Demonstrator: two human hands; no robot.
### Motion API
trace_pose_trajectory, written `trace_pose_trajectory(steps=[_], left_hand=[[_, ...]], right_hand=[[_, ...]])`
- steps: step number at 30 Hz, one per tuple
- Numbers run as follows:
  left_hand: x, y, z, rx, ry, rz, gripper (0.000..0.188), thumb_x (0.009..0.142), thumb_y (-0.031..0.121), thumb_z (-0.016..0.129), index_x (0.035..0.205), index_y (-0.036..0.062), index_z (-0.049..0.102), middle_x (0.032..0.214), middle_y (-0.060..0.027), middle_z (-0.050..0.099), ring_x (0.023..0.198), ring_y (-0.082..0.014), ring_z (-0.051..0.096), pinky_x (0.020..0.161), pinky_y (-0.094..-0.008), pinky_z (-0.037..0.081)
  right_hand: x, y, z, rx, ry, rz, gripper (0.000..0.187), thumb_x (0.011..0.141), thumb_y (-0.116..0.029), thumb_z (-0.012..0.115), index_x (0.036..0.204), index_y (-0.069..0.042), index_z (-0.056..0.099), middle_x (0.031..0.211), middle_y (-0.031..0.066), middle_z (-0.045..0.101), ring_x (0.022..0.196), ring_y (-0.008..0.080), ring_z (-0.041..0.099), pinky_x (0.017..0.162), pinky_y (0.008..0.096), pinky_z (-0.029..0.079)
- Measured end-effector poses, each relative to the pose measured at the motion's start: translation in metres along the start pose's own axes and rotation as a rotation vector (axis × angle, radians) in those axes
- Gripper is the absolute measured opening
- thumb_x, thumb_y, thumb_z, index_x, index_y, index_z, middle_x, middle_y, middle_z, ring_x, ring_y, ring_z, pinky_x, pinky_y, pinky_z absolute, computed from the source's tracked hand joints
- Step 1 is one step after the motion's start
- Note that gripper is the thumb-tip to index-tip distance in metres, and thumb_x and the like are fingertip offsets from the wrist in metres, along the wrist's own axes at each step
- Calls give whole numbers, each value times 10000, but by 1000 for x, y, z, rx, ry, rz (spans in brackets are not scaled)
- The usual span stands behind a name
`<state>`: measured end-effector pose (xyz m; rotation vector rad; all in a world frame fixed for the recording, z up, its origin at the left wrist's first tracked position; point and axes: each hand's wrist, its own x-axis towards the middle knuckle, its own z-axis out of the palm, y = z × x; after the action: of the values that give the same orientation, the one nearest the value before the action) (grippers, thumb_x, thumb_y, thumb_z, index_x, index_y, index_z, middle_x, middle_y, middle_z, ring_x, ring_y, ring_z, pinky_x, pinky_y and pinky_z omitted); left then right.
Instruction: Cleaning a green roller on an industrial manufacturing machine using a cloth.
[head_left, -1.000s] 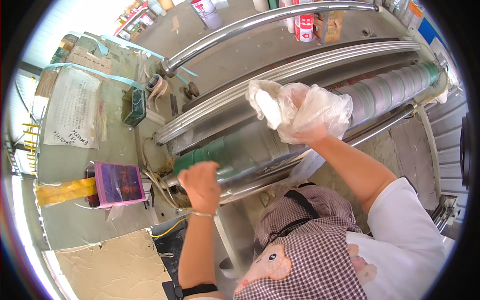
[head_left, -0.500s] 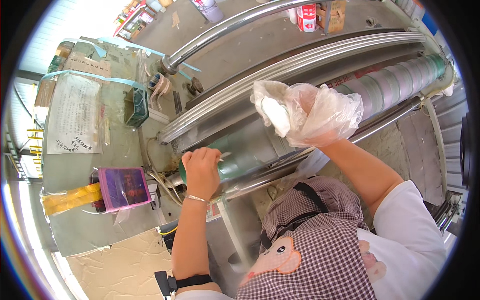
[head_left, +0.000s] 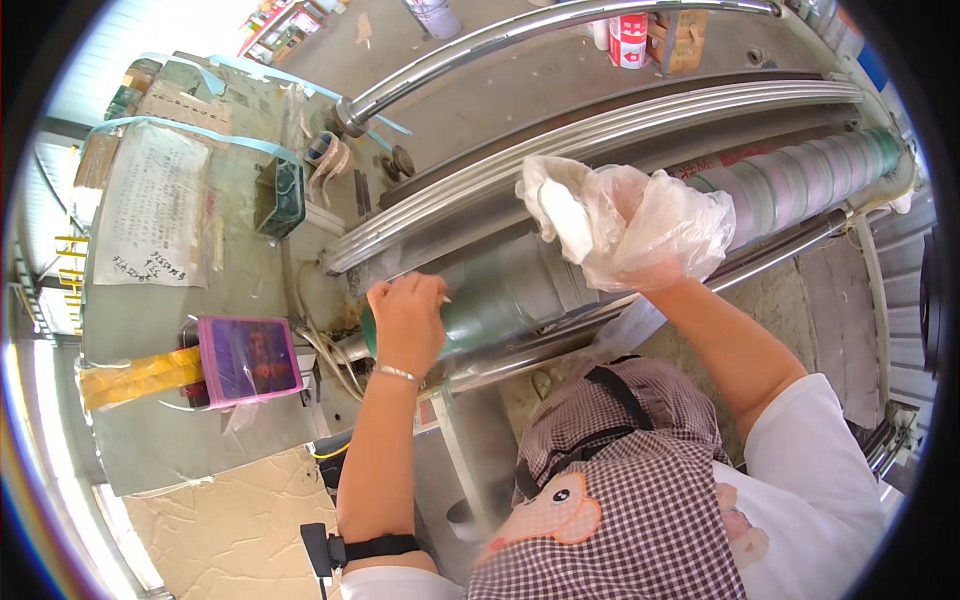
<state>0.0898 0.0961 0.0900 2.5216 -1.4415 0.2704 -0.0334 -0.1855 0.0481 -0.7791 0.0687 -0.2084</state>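
My left hand rests over the left end of a long roller wrapped in greenish, clear film. Its fingers are curled in, and a small pale tip sticks out beside them; what it belongs to is hidden. Above the roller's middle, my right hand is inside a crumpled clear plastic bag, closed around it. A white wad shows at the bag's left side; its kind is unclear. Farther right, the roller carries several pale bands between green rings.
Ribbed metal rails run behind the roller, with a shiny bar beyond them. At left, a grey-green machine top holds a purple-framed panel, a paper sheet and a dark green open box.
The view has shifted slightly, and the machine appears a little differently placed. My left hand has turned a little on the roller's end; my right hand keeps about the same place and grip.
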Motion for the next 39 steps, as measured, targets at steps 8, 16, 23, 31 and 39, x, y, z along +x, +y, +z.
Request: trace_pose_trajectory(steps=[8,16,23,31,39], left_hand=[[9,0,-2,-96,11,45,81,822,42,653,856,112,632,802,-27,635,825,-231,609,828,-384,326],[51,-51,26,-79,-380,-88,94,838,58,647,887,137,661,843,0,668,832,-217,625,857,-378,330],[38,-42,9,-175,-260,-9,77,850,42,639,865,114,661,841,-15,670,859,-230,630,875,-369,326],[-3,6,-16,-116,-162,225,138,788,-1,637,858,118,641,811,-20,630,839,-219,614,868,-390,326],[31,-31,-4,-67,-42,43,66,835,54,646,850,118,653,807,-13,641,822,-215,612,869,-391,325]], right_hand=[[5,5,3,19,-10,11,526,848,-182,713,1293,45,549,1111,155,632,809,167,656,518,264,491],[-11,9,12,18,-1,-7,527,846,-182,715,1291,46,549,1109,155,634,816,167,657,525,259,493],[-5,8,13,14,-7,-11,528,844,-181,717,1290,46,550,1108,155,636,823,167,659,532,255,495],[-13,4,16,16,4,-16,530,842,-181,720,1289,47,550,1107,155,638,830,167,660,539,249,497],[1,7,21,0,-35,-1,531,840,-180,723,1288,47,551,1105,156,640,837,167,662,546,244,499]])
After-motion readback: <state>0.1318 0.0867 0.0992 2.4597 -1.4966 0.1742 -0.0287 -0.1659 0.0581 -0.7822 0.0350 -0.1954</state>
